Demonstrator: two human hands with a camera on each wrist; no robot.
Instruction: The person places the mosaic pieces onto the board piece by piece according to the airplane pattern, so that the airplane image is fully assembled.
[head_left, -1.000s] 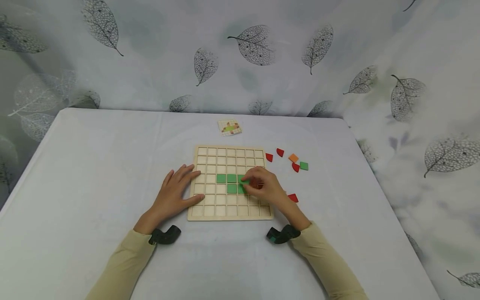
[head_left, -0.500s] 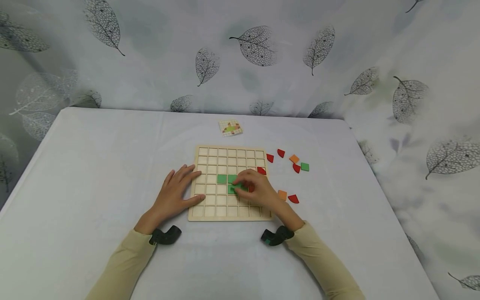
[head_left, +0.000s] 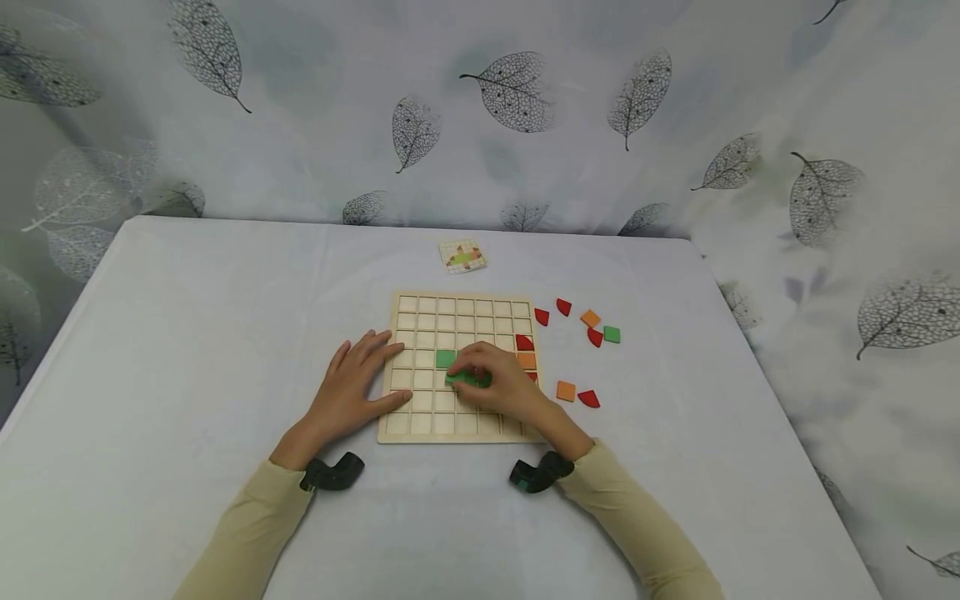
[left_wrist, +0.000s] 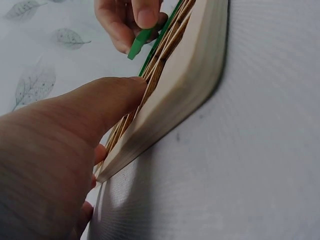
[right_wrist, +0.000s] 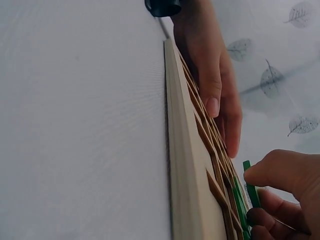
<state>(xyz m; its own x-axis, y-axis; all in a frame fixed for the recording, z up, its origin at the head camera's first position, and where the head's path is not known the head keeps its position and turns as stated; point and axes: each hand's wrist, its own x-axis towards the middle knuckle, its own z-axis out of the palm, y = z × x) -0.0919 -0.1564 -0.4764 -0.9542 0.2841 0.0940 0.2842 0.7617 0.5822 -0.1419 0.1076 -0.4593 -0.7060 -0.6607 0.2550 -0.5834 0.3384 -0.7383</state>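
The right hand (head_left: 504,382) pinches a green tile (left_wrist: 138,46) between thumb and fingers, just above the middle of the wooden board (head_left: 422,401). The tile is thin, flat and plain green, tilted to the board. The left hand (head_left: 347,387), thumb spread wide, touches the board's 9 o'clock edge. Loose tiles (head_left: 590,319) in red, orange and green lie beyond it between 2 and 4 o'clock.

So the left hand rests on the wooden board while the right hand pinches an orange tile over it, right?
Not quite: the right hand pinches a green tile, not an orange one, as the left wrist view shows. The left hand does rest on the wooden board.
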